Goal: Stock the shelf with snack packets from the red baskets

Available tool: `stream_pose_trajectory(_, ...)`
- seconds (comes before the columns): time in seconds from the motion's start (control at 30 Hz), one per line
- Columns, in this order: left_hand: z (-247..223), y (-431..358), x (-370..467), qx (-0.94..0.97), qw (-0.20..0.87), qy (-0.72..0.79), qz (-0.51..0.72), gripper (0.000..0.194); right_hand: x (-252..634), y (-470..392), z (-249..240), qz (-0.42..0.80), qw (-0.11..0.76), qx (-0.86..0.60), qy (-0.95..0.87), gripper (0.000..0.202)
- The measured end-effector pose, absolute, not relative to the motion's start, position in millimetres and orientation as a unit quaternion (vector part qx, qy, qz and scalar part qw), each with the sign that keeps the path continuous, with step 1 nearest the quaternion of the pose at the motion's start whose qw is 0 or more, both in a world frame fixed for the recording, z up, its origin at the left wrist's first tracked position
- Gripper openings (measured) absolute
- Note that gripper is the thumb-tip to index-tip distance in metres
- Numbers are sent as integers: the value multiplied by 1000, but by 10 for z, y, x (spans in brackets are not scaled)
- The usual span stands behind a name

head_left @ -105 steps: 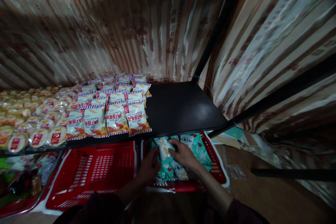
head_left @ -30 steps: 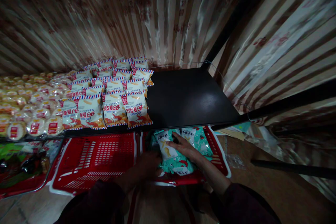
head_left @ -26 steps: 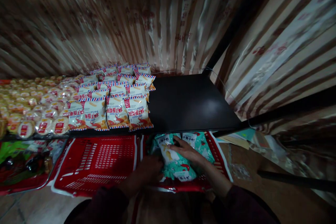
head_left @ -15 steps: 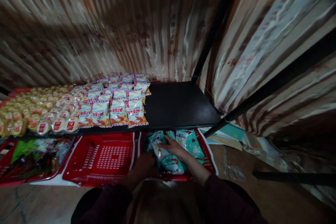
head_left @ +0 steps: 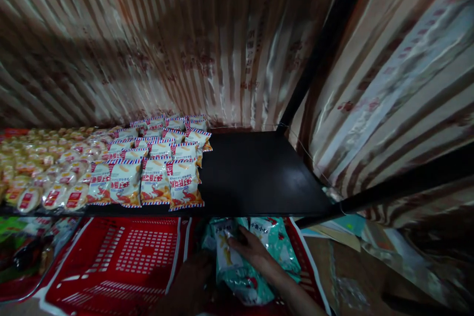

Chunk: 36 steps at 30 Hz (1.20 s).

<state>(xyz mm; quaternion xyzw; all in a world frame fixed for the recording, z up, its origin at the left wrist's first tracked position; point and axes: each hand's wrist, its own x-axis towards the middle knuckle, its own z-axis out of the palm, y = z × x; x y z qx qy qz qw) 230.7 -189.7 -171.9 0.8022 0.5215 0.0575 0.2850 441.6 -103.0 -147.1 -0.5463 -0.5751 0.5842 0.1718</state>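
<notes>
My right hand [head_left: 252, 248] reaches into a red basket [head_left: 310, 261] and grips the right edge of a teal and white snack bag [head_left: 225, 249], its fingers closed over the bag's front. In deep shadow at the left of the same bag is my left hand [head_left: 198, 270]; its fingers are too dark to make out. More teal snack bags [head_left: 283, 247] lie beside and under my right hand in the basket.
Rows of white-and-red snack bags [head_left: 184, 185] stand on a black shelf [head_left: 259, 173], with round packaged cakes [head_left: 55, 196] to their left. Another red basket [head_left: 142, 252] sits left of my hands. A black post [head_left: 314, 54] rises at the shelf's back corner.
The view has tilted up and come nearer, so shelf and baskets sit lower and larger. Both hands stay at the teal snack bag, which now looks more upright.
</notes>
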Motion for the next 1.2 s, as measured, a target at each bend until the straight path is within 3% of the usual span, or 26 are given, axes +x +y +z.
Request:
stream_pose_trajectory(0.3, -1616, -1869, 2521, 781, 278, 559, 12, 38, 4496, -1066, -1402, 578, 149, -549, -585, 57)
stream_pose_trajectory(0.53, -1348, -1821, 2549, 786, 263, 556, -68, 35, 4533, -1271, -1317, 612, 178, -594, -491, 94)
stream_pose_trajectory(0.7, -1395, -1806, 2512, 787, 274, 550, -52, 40, 4447, -1270, -1283, 629, 197, -575, -485, 100)
stream_pose_trajectory(0.93, -1516, -1854, 2458, 772, 306, 557, -7, 41, 4390, -1104, -1389, 595, 182, -550, -557, 70)
stream_pose_trajectory(1.2, -1786, -1904, 2434, 758, 326, 564, 13, 39, 4478, -1042, -1408, 666, 184, -483, -538, 62)
